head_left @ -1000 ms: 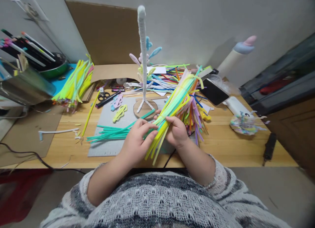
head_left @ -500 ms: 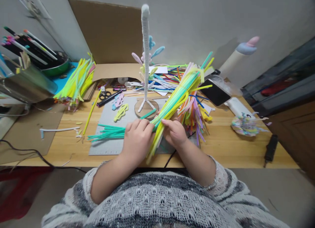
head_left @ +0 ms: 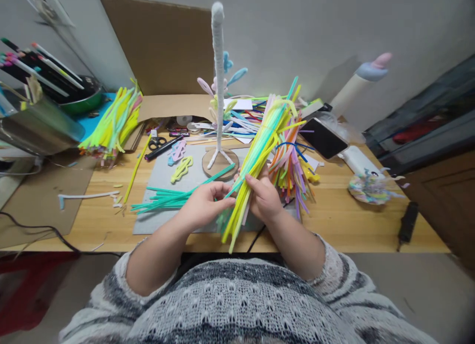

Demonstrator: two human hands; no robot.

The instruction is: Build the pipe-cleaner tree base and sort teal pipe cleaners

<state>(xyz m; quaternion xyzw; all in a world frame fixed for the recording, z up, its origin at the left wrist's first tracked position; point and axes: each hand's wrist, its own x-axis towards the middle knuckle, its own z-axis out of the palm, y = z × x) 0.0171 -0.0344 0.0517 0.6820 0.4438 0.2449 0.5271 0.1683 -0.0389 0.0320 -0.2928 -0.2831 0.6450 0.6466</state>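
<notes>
My right hand point(head_left: 264, 198) is closed round a slanting bundle of pipe cleaners point(head_left: 256, 153), mostly yellow, pale green and teal, with the thumb lying across it. At the bundle's lower left edge, my left hand point(head_left: 204, 201) has its thumb and curled fingers at the teal pipe cleaners point(head_left: 233, 188); its grip is partly hidden. Loose teal pipe cleaners point(head_left: 159, 198) lie on the grey cutting mat point(head_left: 152, 225) beside my left hand. Behind my hands, a white wrapped stem point(head_left: 218, 81) stands upright on a round wooden base point(head_left: 213, 172).
Bent yellow point(head_left: 181, 169) and pink-blue pieces point(head_left: 177, 152) lie on the mat. Scissors point(head_left: 158, 142) and a black pen point(head_left: 163, 149) are at its left. Another yellow-green bundle point(head_left: 113, 121) lies farther left. To the right are mixed pipe cleaners point(head_left: 293, 171), a phone point(head_left: 326, 138) and a black tool point(head_left: 408, 225).
My left hand has drawn back slightly and turned, its thumb now showing below the fingers. The bundle in my right hand has tipped to a steeper angle, its top moving left.
</notes>
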